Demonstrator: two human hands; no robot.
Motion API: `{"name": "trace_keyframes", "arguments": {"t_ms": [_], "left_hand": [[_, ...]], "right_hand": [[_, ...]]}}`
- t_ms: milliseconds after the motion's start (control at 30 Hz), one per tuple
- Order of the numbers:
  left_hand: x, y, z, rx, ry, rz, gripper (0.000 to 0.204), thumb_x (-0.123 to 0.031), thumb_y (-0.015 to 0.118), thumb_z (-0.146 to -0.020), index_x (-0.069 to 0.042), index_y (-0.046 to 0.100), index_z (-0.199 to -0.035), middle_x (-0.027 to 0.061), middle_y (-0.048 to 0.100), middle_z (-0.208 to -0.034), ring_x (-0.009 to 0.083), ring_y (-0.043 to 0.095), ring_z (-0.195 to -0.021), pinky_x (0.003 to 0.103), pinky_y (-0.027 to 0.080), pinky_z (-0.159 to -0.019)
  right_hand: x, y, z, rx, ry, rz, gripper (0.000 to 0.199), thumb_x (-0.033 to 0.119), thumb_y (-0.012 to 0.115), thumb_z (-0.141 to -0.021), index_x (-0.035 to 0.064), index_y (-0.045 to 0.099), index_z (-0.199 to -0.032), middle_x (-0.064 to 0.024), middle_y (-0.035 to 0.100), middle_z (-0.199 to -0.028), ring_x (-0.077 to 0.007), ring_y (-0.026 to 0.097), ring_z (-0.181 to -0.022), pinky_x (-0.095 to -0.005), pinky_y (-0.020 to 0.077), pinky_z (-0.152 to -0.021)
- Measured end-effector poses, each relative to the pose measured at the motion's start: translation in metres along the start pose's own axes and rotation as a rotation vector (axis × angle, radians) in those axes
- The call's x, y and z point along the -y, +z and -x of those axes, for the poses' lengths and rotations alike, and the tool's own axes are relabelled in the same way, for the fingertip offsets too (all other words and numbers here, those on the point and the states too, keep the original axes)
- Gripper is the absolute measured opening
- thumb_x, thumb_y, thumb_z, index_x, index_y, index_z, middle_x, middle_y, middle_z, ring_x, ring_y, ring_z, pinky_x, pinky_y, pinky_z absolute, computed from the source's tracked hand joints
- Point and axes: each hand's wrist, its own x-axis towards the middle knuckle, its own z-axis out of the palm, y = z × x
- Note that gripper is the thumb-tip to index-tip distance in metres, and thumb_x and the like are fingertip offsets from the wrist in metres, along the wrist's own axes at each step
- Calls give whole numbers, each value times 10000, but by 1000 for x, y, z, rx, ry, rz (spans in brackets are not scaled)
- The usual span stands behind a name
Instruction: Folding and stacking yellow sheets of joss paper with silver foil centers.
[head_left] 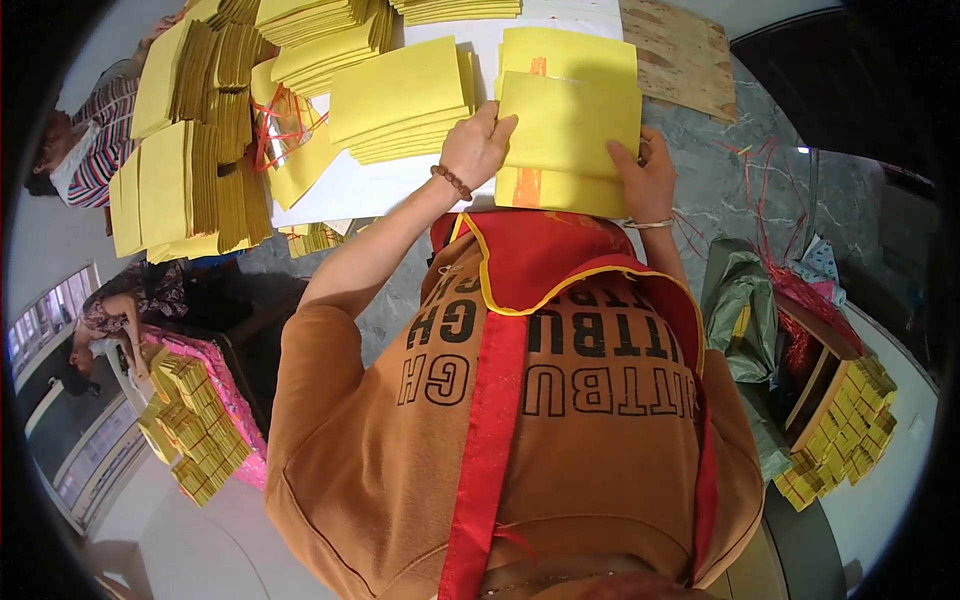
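A yellow paper sheet [568, 120] lies in front of me over other yellow paper, which shows orange patches at its far and near edges. My left hand [478, 152] pinches the sheet's left edge, thumb and forefinger against it. On the opposite side, my right hand [648, 180] grips the right edge, its thumb on top and its other fingers curled. Just left of these sheets, a fanned stack of yellow paper [400, 95] rests on the white tabletop [370, 185].
Tall yellow paper stacks [165, 185] crowd the table's left side, near red ties [283, 125]. A wooden board [685, 55] adjoins the table's right. At left, a person [100, 320] stands by bundled yellow paper [200, 420]. More bundles [845, 430] and a green bag [740, 305] lie right.
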Motion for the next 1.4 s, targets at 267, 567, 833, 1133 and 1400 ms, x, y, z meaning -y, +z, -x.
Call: {"name": "trace_keyframes", "arguments": {"t_ms": [267, 567, 833, 1133, 1400], "left_hand": [[10, 8, -3, -46, -21, 186, 265, -267, 520, -856, -11, 486, -913, 169, 558, -634, 342, 558, -590, 418, 412, -538], [-18, -20, 14, -65, -74, 134, 324, -231, 512, -873, -24, 468, -1118, 159, 600, -700, 315, 587, -615, 392, 438, -558], [-35, 1, 16, -148, 673, -381, 379, -204, 551, -839, -53, 492, -1181, 145, 570, -1040, 287, 521, -995, 382, 400, -820], [-14, 27, 5, -70, 661, -632, 518, -352, 469, -883, -104, 370, -1326, 131, 342, -1372, 308, 305, -1257, 458, 249, -1016], [-13, 24, 4, -60, 713, -585, 567, -467, 482, -848, -169, 392, -1323, 145, 317, -1380, 330, 293, -1256, 487, 232, -1008]], "right_hand": [[-7, 7, -2, -115, -40, 25, 488, 151, 672, -737, 104, 453, -1170, -71, 572, -632, -173, 526, -529, -310, 414, -517], [-1, 7, -2, -133, -29, 196, 421, 151, 662, -742, 106, 486, -1121, -79, 527, -611, -183, 520, -538, -326, 385, -497], [-1, 8, -1, -127, 21, 313, 316, 216, 644, -761, 83, 538, -1026, -102, 573, -659, -254, 560, -584, -353, 427, -561], [15, 25, 14, -280, -387, 660, 670, 311, 707, -684, 73, 418, -1240, -193, 497, -1172, -348, 474, -1088, -394, 406, -863], [-21, 10, 19, -43, -40, -201, 703, 196, 701, -736, 17, 329, -1305, -172, 460, -1240, -262, 483, -1111, -344, 408, -910]]}}
